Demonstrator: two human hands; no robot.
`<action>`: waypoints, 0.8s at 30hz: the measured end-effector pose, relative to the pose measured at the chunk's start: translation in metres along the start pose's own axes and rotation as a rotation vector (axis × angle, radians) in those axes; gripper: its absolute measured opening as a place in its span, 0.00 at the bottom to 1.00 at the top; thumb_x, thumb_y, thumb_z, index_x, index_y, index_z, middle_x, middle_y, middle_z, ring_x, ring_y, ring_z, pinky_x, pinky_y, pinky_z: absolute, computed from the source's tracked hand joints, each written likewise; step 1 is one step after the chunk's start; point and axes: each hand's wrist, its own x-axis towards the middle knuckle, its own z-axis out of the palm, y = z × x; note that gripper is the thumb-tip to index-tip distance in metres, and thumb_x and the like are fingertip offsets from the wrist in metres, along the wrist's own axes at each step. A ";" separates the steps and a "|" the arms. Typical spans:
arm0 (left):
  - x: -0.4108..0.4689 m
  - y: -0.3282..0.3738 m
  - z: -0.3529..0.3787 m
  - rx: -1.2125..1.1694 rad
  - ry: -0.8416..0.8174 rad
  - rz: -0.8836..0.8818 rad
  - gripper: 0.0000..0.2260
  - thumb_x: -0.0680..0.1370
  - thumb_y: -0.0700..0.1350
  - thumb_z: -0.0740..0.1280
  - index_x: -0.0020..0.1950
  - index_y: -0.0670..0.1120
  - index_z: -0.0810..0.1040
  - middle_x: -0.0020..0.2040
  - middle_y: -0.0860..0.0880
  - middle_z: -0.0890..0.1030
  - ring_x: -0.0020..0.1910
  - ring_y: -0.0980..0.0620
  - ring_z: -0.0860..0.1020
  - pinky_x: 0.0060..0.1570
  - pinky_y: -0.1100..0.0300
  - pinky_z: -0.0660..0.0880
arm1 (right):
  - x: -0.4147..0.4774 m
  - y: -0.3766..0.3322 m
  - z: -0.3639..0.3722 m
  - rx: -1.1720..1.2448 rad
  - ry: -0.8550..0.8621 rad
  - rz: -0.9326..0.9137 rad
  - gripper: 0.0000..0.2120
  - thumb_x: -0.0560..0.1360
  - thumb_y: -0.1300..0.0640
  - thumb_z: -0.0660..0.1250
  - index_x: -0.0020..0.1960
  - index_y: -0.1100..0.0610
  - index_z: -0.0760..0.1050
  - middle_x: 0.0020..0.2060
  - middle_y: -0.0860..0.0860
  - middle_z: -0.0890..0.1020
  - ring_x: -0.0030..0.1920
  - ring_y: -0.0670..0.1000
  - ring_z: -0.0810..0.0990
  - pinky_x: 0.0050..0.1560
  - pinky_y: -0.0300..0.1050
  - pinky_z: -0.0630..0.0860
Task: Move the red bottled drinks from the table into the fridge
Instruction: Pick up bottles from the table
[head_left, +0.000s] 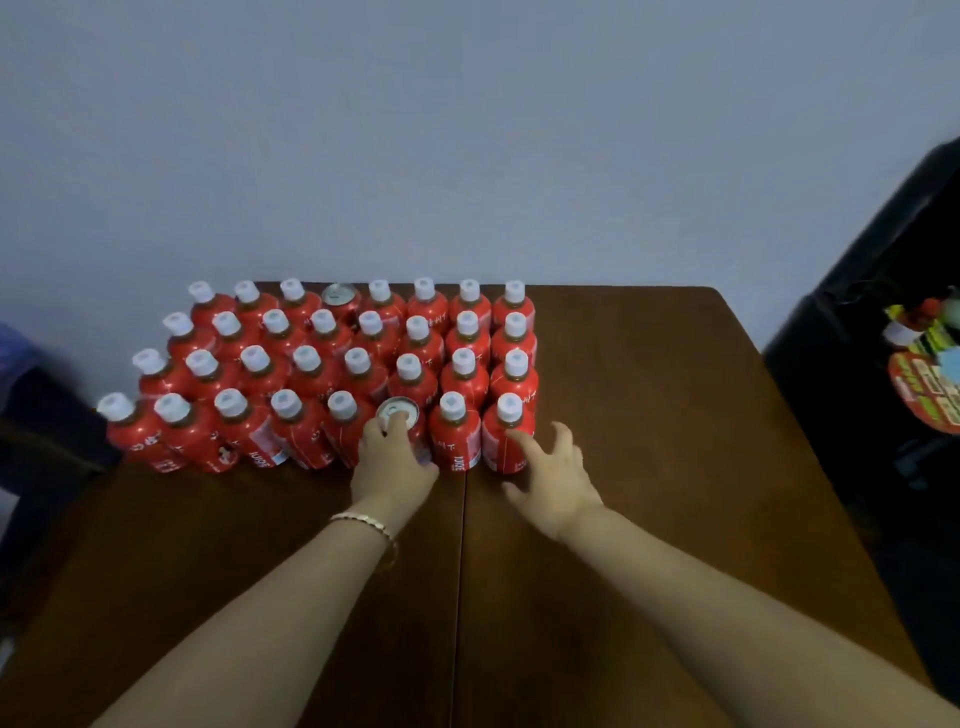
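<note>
Several red bottled drinks with white caps (311, 374) stand in rows on the far left half of a brown table (649, 415). In the front row stands a red can with a silver top (399, 413); my left hand (392, 462) is wrapped around it, one finger on the lid. My right hand (553, 483) is open with fingers spread, its fingertips at the side of the rightmost front-row bottle (508, 441). A second can (340, 296) sits in the back row.
A black fridge or cabinet (883, 364) stands at the right edge, with colourful packages (930, 374) on its side. A dark object (36, 415) sits beyond the table's left edge. A pale wall rises behind the table.
</note>
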 end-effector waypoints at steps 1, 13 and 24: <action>0.007 -0.004 0.003 -0.008 0.016 0.008 0.30 0.74 0.45 0.70 0.73 0.46 0.61 0.70 0.42 0.62 0.69 0.42 0.63 0.64 0.49 0.68 | 0.007 -0.002 0.005 0.022 0.012 -0.011 0.32 0.76 0.50 0.65 0.75 0.43 0.53 0.74 0.56 0.47 0.73 0.59 0.53 0.70 0.53 0.63; 0.059 -0.042 0.021 -0.045 0.083 0.200 0.37 0.64 0.45 0.78 0.70 0.44 0.68 0.65 0.46 0.70 0.64 0.44 0.67 0.63 0.56 0.63 | 0.068 0.013 0.044 0.110 0.214 -0.123 0.23 0.73 0.52 0.70 0.67 0.46 0.71 0.72 0.57 0.57 0.70 0.61 0.62 0.70 0.55 0.64; 0.046 -0.066 0.041 -0.445 -0.255 0.339 0.45 0.59 0.44 0.80 0.69 0.64 0.61 0.62 0.61 0.71 0.65 0.57 0.70 0.67 0.53 0.67 | 0.048 0.034 0.057 0.167 0.241 -0.293 0.44 0.70 0.57 0.74 0.74 0.42 0.47 0.69 0.58 0.63 0.67 0.51 0.66 0.64 0.42 0.65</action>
